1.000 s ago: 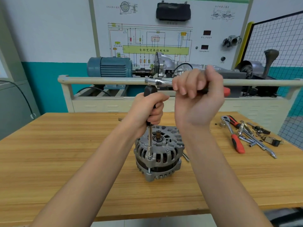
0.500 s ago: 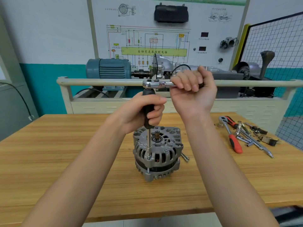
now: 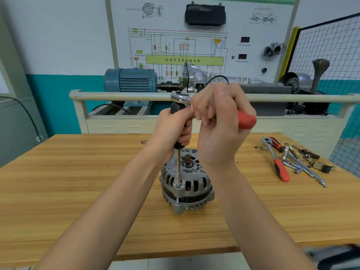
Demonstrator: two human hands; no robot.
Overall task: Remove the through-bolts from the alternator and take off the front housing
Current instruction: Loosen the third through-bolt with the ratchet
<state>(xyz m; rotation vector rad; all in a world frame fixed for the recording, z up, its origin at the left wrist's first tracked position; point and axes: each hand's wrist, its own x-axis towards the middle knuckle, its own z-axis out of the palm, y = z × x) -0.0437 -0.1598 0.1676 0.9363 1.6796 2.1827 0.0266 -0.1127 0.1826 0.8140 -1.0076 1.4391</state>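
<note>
Alternator [image 3: 187, 184] stands upright on the wooden table [image 3: 78, 191], directly below both hands. A long extension shaft [image 3: 178, 168] rises from a through-bolt [image 3: 177, 200] on its near rim into a black handle gripped by the left hand [image 3: 175, 127]. The right hand [image 3: 218, 121] clasps the red-handled ratchet [image 3: 245, 119] across the top. To the right lie another ratchet [image 3: 276, 162] and loose sockets [image 3: 300, 158].
</note>
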